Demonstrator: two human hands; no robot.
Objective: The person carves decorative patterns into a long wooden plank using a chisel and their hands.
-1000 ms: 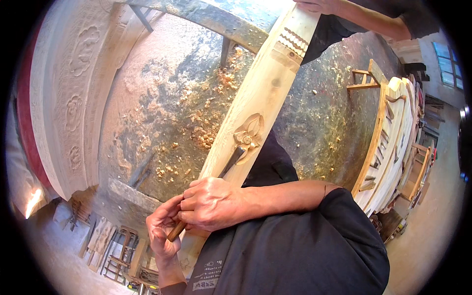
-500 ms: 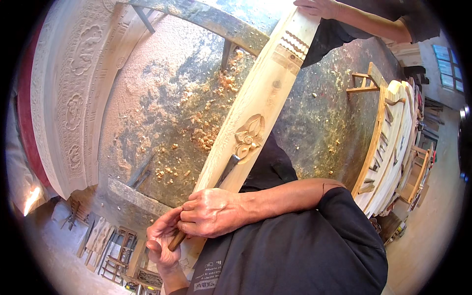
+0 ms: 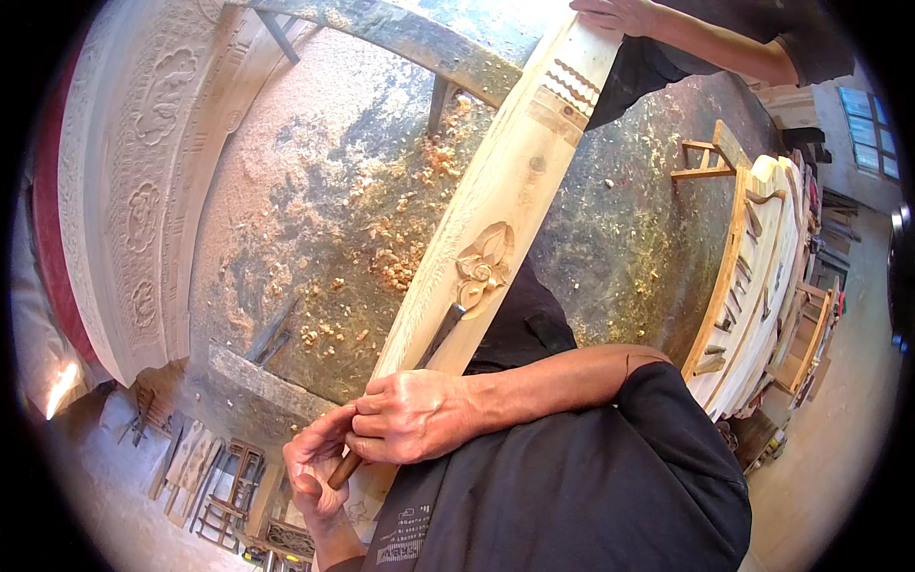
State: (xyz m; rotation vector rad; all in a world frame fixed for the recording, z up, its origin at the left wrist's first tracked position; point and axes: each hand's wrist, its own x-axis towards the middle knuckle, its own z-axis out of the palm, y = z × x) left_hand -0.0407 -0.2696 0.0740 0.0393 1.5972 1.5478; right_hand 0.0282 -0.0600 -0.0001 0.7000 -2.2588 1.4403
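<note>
A long pale board [image 3: 524,162] runs diagonally from the top toward my body, with a carved flower [image 3: 481,257] and wavy grooves near its far end. A gouge [image 3: 443,334] rests its metal blade at the flower's lower side. My right hand [image 3: 410,415] is closed round the gouge, over the board. My left hand [image 3: 319,462] is wrapped round the end of its wooden handle, partly behind my right fingers. At the board's far end another person's hand [image 3: 610,17] lies on the wood.
A large carved panel [image 3: 133,238] stands at left. Below the board are a shaving-strewn floor [image 3: 372,210] and a worn bench frame [image 3: 400,38]. At right, several hand tools lie on stacked planks [image 3: 762,286]. A wooden stool [image 3: 710,157] stands beyond them.
Over the last second both hands and the gouge have shifted a little toward my body, and the blade tip has dropped lower on the carved flower. The co-worker's hand stays at the far end.
</note>
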